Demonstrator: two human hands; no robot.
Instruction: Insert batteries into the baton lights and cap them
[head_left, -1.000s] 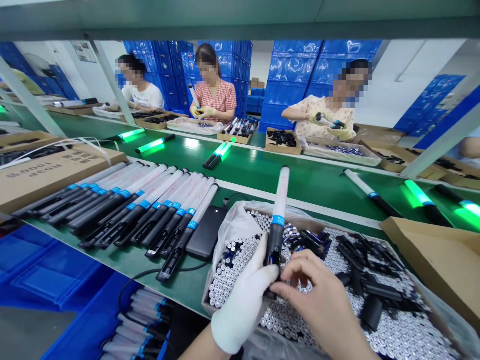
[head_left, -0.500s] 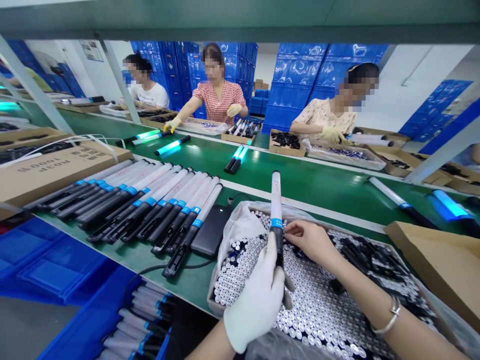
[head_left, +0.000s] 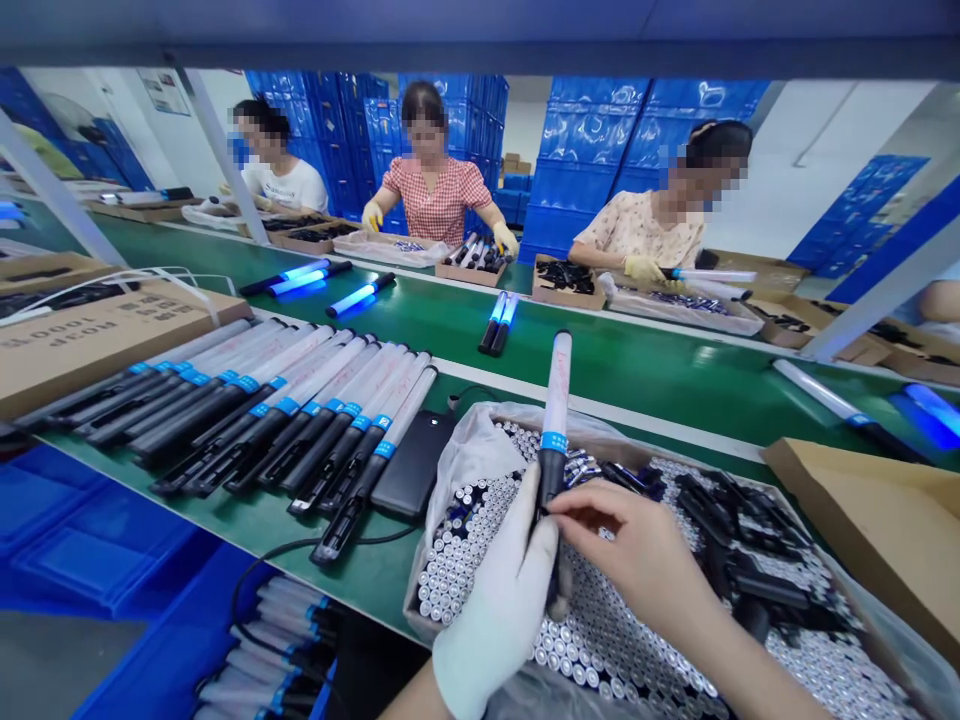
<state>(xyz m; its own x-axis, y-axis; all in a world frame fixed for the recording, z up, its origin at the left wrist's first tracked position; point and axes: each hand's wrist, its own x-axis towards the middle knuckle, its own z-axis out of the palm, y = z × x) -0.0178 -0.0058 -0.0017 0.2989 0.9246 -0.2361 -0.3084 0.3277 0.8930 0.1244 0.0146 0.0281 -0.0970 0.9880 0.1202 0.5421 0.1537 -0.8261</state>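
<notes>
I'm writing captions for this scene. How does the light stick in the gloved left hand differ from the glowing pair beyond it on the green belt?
The held stick is unlit and whitish; the glowing pair shines blue. The held stick is raised in the left hand; the glowing pair lies on the belt. Both have black handles.

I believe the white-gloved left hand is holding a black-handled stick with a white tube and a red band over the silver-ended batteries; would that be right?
Not quite: the head view shows a blue band, not a red one. The white-gloved left hand does hold the black-handled stick with a white tube over the silver-ended batteries.
</notes>
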